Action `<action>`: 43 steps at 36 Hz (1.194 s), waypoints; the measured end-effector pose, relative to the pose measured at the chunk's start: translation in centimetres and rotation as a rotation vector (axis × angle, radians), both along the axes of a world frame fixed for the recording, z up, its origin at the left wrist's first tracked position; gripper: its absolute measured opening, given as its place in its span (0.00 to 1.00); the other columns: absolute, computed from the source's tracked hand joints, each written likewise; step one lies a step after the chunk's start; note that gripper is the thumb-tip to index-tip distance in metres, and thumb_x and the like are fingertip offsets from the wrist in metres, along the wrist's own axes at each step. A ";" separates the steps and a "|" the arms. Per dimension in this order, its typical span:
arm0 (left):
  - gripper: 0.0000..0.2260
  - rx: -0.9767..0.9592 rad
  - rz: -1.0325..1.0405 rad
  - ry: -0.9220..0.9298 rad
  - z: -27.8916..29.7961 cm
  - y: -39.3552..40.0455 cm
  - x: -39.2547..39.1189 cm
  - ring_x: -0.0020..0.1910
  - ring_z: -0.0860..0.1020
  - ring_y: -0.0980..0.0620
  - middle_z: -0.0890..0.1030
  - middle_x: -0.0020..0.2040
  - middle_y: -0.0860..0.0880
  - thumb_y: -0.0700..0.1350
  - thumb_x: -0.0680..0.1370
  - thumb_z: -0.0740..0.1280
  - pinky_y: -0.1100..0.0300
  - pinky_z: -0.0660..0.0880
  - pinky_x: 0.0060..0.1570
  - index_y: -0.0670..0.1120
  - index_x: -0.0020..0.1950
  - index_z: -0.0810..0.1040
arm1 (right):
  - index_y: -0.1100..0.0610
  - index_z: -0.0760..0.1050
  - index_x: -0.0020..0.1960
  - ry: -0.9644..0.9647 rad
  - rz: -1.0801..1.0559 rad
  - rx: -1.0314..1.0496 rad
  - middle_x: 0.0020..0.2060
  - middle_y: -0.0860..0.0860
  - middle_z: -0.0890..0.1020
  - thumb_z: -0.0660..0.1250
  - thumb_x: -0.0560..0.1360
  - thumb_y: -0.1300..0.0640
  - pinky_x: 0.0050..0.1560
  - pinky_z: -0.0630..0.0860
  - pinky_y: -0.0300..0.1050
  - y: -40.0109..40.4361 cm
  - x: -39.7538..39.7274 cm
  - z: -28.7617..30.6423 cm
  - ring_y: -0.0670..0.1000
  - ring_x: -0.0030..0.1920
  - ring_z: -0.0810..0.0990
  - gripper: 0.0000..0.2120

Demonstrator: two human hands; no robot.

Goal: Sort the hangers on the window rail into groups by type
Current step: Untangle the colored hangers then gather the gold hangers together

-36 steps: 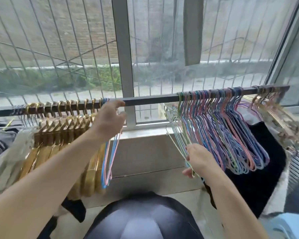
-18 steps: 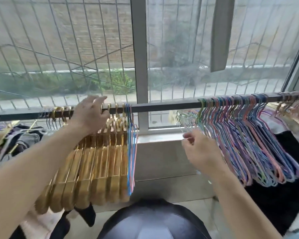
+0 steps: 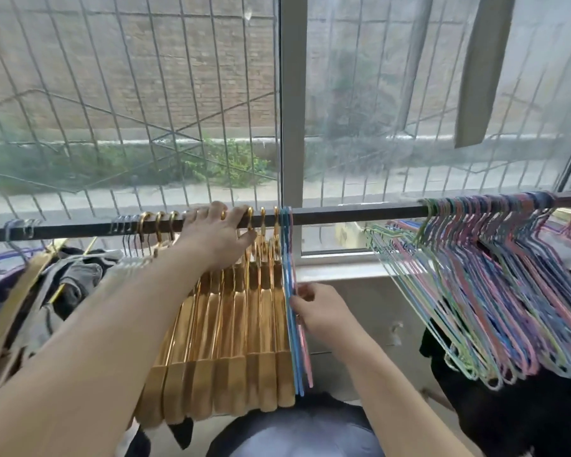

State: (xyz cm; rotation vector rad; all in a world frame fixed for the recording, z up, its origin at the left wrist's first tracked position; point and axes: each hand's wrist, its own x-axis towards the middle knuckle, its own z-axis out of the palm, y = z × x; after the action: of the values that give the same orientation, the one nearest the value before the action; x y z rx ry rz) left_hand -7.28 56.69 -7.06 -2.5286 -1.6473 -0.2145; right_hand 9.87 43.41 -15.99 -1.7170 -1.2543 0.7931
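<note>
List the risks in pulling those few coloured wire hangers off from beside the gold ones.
1. The right hand pinches the thin blue and pink hangers low down; their hooks may snag the neighbouring gold hangers on the rail.
2. The left hand rests on the gold hooks; if it lifts, that pack may slide along.

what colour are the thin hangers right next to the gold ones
Blue and pink thin hangers, hanging against the gold hangers; head view.
</note>
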 end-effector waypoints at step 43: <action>0.45 -0.049 -0.007 0.107 -0.4 0.2 -0.7 0.82 0.42 0.37 0.42 0.84 0.43 0.54 0.78 0.66 0.39 0.37 0.79 0.58 0.81 0.33 | 0.47 0.76 0.61 0.233 -0.201 0.355 0.56 0.54 0.82 0.56 0.86 0.62 0.51 0.84 0.49 -2.8 3.4 3.3 0.56 0.41 0.87 0.14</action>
State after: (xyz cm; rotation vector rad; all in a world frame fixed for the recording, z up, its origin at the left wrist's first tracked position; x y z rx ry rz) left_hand -7.94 56.87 -7.49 -2.5333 -1.6226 -0.0389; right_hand 13.31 40.60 -12.68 -1.3931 -0.9791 0.5907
